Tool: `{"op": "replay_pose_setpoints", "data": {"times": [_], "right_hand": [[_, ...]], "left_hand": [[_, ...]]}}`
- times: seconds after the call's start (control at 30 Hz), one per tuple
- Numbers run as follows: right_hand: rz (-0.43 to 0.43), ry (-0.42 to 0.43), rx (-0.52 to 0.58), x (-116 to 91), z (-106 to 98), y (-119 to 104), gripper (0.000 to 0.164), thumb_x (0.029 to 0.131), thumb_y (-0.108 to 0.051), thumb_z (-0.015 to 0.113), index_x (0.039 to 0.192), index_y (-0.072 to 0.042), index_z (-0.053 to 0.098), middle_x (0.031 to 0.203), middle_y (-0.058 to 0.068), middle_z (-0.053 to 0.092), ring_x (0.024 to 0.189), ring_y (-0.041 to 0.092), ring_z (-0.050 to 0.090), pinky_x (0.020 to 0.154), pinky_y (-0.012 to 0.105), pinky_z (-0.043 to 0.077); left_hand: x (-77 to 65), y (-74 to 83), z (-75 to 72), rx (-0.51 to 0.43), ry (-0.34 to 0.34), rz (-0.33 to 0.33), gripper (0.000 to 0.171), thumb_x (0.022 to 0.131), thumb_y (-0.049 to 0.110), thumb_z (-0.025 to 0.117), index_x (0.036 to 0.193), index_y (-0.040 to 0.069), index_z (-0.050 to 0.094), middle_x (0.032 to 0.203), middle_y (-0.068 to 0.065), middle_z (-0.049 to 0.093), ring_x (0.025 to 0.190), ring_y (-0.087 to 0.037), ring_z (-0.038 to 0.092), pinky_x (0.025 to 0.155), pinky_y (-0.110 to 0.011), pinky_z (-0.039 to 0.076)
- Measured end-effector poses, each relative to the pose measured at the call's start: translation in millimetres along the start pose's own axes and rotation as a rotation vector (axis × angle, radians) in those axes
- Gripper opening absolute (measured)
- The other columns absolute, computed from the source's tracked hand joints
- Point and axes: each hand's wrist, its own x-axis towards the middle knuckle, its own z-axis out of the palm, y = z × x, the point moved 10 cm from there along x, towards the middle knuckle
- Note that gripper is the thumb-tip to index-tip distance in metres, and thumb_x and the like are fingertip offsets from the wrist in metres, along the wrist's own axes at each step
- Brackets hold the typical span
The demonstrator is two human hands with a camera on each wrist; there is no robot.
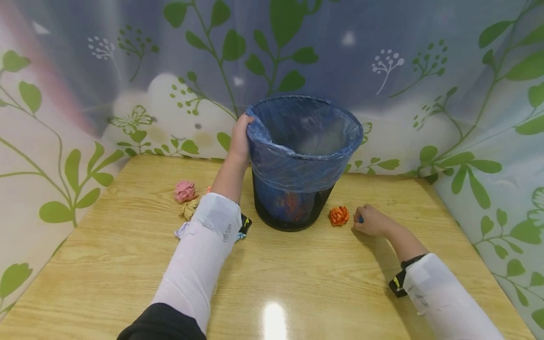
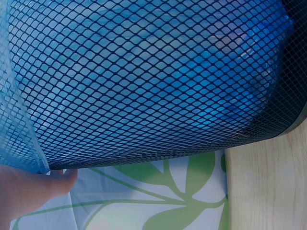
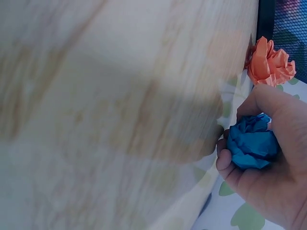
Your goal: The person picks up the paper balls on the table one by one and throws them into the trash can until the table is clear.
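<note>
A black mesh wastebasket lined with a blue plastic bag stands on the table. My left hand grips its rim on the left side, over the folded bag; the left wrist view shows fingers by the bag's lower hem. Blue and reddish shapes show through the mesh near the bottom. To the right of the basket, my right hand is low over the table and holds a crumpled blue paper ball in curled fingers. An orange paper ball lies between that hand and the basket.
Left of the basket, partly behind my left forearm, lie a pink paper ball, a yellow one and a pale purple one. A leaf-patterned curtain surrounds the wooden table at the back and sides.
</note>
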Motion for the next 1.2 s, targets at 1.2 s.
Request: {"op": "replay_pose_setpoints", "data": {"times": [1.2], "right_hand": [[-0.042,0.037,-0.036,-8,-18,5,0.015,0.087,-0.008,0.061,0.095,0.003,0.054,0.092,0.018,0.048,0.075,0.023,0.044,0.066,0.034,0.039]], "left_hand": [[-1.8,-2.1,2.4,-0.026,0.001,-0.022,0.035,0.085,0.026,0.037,0.11,0.007,0.053,0.113,-0.002,0.05,0.091,-0.01,0.048,0.085,-0.019,0.038]]}}
